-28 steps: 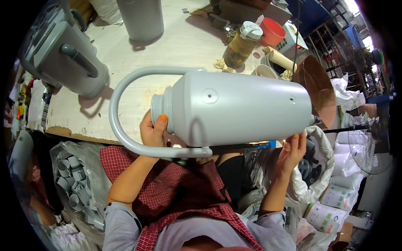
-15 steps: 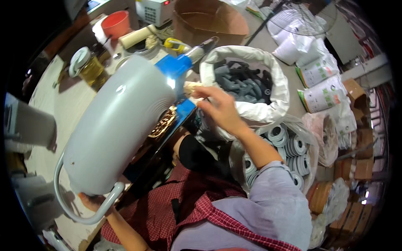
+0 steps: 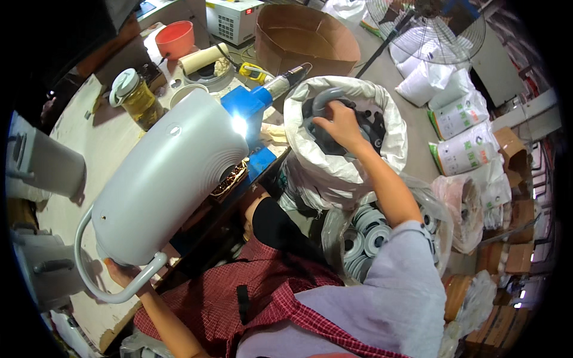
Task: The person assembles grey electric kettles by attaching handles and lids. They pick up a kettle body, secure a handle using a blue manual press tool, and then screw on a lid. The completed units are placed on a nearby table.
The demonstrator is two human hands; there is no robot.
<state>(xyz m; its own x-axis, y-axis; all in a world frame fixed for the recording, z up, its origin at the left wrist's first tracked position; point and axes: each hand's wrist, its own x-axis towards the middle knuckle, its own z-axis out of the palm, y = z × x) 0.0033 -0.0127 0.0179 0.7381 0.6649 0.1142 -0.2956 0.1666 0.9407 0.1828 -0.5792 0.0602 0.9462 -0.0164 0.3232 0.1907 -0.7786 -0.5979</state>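
Note:
A large light-grey plastic container [image 3: 158, 179] with a looped tubular handle [image 3: 83, 256] lies tilted across the worktable. Its ribbed end leans on a blue fixture [image 3: 253, 104] with a bright lamp. My left hand [image 3: 122, 274] holds the container's lower end beside the handle, its fingers partly hidden behind the body. Over an open white woven sack [image 3: 343, 173], my right hand [image 3: 343, 125] grips a grey curved plastic pipe piece [image 3: 325, 98]. More dark-grey curved pieces [image 3: 376, 125] lie in the sack, partly covered by my hand.
Grey ringed parts [image 3: 377, 238] fill a clear plastic bag below my right forearm. A lidded jug of yellowish liquid [image 3: 137, 101] and a red bowl [image 3: 175, 39] stand on the table. Beyond the sack are a cardboard bin [image 3: 307, 42] and a fan [image 3: 430, 30]. Grey bins [image 3: 51, 164] stand left.
My right hand has moved right from beside the blue fixture into the sack and taken hold of a curved pipe piece. My left hand stays at the container's lower end.

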